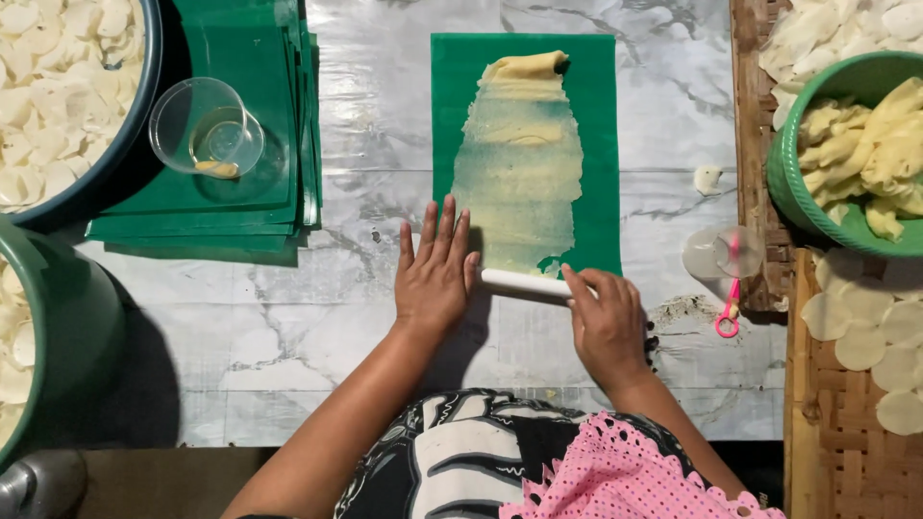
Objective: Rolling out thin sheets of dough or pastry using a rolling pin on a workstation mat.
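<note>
From the head camera, the left hand (435, 279) lies flat and spread, fingers straight, on the marbled counter (288, 327), its edge against the white roller (524, 284). The right hand (608, 327) curls over the roller's other end, hiding it. The roller sits at the near edge of the green sheet (601, 144), where thin yellowish dough (519, 163) is spread (its far end curled up). Bowls of pale slices (58, 86) are cut off at the left edge.
</note>
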